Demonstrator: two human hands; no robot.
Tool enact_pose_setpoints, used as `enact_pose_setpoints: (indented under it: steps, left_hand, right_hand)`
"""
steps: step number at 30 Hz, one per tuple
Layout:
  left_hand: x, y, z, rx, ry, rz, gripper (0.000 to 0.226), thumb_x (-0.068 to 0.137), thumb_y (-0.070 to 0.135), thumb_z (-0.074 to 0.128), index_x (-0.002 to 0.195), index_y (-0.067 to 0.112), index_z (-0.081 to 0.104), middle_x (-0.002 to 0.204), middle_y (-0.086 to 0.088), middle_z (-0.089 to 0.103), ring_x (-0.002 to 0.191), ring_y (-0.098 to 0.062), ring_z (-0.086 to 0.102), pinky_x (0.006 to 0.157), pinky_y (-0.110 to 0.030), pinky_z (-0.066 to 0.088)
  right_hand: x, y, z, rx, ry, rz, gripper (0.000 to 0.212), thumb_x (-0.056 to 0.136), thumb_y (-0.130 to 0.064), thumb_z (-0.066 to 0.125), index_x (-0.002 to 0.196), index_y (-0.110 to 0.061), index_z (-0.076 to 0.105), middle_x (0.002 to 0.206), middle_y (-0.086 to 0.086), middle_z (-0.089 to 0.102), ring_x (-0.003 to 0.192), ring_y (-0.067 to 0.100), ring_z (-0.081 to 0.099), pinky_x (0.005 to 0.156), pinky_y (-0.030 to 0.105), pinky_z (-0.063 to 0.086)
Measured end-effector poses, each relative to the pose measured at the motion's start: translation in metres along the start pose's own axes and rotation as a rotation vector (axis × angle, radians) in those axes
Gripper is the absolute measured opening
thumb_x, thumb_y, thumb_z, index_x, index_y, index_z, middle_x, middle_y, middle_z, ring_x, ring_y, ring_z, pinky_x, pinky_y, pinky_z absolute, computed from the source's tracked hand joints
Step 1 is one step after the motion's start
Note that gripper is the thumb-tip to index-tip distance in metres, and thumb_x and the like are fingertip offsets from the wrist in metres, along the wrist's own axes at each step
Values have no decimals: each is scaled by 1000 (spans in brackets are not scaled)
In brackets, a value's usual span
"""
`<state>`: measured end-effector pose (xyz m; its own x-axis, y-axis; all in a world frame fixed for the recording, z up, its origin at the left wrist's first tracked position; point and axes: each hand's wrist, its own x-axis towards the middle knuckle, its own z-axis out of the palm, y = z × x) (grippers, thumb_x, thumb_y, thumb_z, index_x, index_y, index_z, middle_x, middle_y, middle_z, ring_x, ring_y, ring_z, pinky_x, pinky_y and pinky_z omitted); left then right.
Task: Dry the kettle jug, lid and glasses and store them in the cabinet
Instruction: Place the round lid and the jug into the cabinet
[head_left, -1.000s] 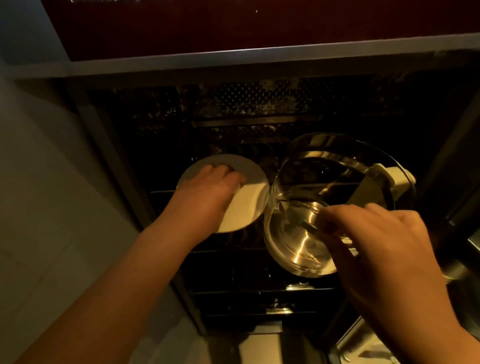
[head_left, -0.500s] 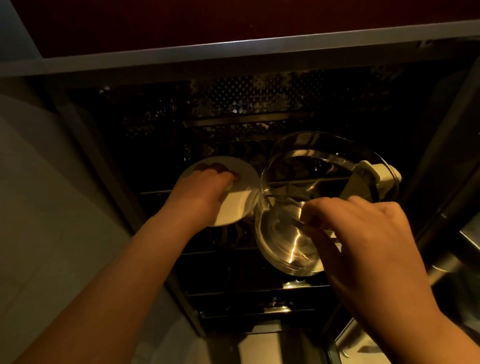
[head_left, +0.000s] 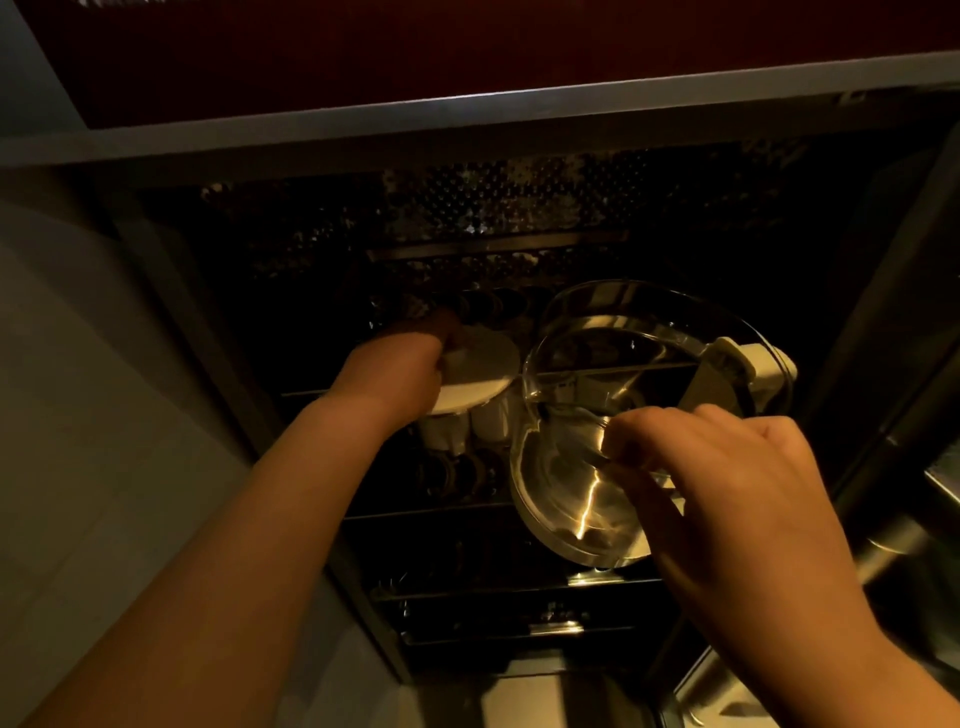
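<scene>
I look up into a dark open cabinet (head_left: 498, 218) with wire racks. My right hand (head_left: 727, 499) pinches the rim of the clear glass kettle jug (head_left: 587, 415), which is tilted with its mouth toward me; its white handle (head_left: 753, 369) points right. My left hand (head_left: 395, 374) grips the round white lid (head_left: 483, 374) and holds it against the rack, just left of the jug. Below the lid stand two pale glasses (head_left: 467, 426) on the rack. My fingertips reach behind the lid into shadow.
A perforated dark panel (head_left: 493, 202) forms the cabinet's back. Lower wire shelves (head_left: 498, 587) run under the jug. A grey tiled wall (head_left: 78, 389) is on the left, a cabinet frame edge (head_left: 467, 109) above, and a shiny metal surface (head_left: 924, 519) at the right edge.
My left hand has pushed the lid deeper and higher into the cabinet, tilting it flatter. The jug in my right hand has stayed at about the same spot.
</scene>
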<state>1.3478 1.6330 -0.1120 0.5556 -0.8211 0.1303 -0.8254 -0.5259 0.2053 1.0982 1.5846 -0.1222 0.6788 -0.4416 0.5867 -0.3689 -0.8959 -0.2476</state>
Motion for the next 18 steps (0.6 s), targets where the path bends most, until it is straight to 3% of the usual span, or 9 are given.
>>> enact_pose_setpoints:
  steps: [2,4,7,9,11,14,16,18]
  left_hand:
    - [2,1,-3,13,-14,-4,37,92,15,49,128,24,46,114,-10,53,83,-17,48,61,-25,36]
    - [1,2,-3,3,-29,-7,29,95,33,46,122,24,48,104,-5,54,71,-8,42,52,-23,32]
    - [-7,1,3,2,-83,0,45,85,69,37,84,26,49,80,10,48,66,-4,44,51,-21,30]
    - [-13,1,7,42,-51,45,42,84,70,37,70,31,43,73,11,48,63,-3,45,49,-21,28]
    - [-16,-1,11,89,-4,94,36,91,61,36,75,30,47,78,10,51,65,-4,44,51,-21,28]
    - [-14,-4,18,126,18,109,41,97,50,34,103,18,60,100,3,59,83,-14,54,64,-24,35]
    - [-12,-6,20,145,22,109,44,98,47,33,109,15,61,106,-1,62,91,-17,57,71,-24,39]
    - [-10,-8,23,126,24,127,43,99,44,33,129,20,53,120,1,57,107,-16,53,84,-24,40]
  right_hand:
    - [0,1,0,4,-6,0,32,69,-14,70,91,-31,54,75,-20,53,65,4,45,76,17,27]
    - [-1,2,-1,10,-7,0,34,68,-13,72,92,-31,54,76,-21,52,65,3,44,76,16,27]
    - [0,1,-1,6,-3,0,35,67,-14,71,92,-30,55,76,-21,51,65,3,43,75,16,26]
    - [0,2,-1,2,-8,-1,36,65,-13,72,93,-30,55,76,-22,51,66,3,43,75,16,26]
    - [0,3,0,0,-21,3,39,63,-12,74,92,-30,55,76,-21,53,65,4,45,75,16,26]
    - [1,2,0,-6,-41,13,41,61,-11,76,91,-30,57,75,-19,56,63,5,47,75,16,26]
    - [2,1,0,-1,-39,12,39,61,-12,75,90,-30,57,74,-18,57,63,5,47,74,17,26]
    - [2,1,1,2,-40,8,39,62,-11,76,90,-30,57,74,-18,56,63,4,46,74,17,27]
